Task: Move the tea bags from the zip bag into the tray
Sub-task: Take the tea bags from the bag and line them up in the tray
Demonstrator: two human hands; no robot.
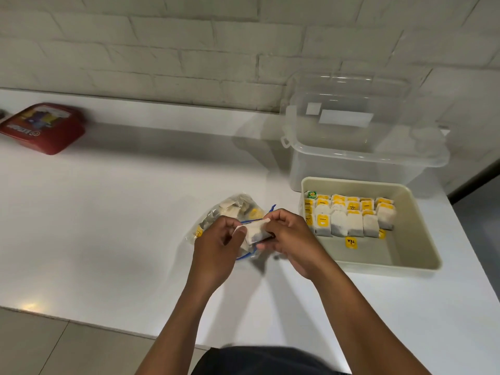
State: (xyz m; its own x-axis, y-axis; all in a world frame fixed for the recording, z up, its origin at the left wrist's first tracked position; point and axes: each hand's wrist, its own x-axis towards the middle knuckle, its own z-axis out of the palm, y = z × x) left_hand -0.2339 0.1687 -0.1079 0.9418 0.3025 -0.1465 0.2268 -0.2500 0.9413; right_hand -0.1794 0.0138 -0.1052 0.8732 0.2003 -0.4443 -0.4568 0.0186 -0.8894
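A clear zip bag (230,212) with a blue seal lies on the white counter, holding several tea bags with yellow tags. Just in front of it, my left hand (216,247) and my right hand (289,239) both pinch one white tea bag (254,231) between them, above the zip bag's mouth. To the right stands a beige tray (416,239) with several tea bags (349,215) lined up in rows in its far half. One yellow tag lies loose on the tray floor.
A clear plastic box (359,147) with a lid stands behind the tray against the white brick wall. A red flat package (43,128) lies at the far left of the counter. The counter's front edge runs near my body.
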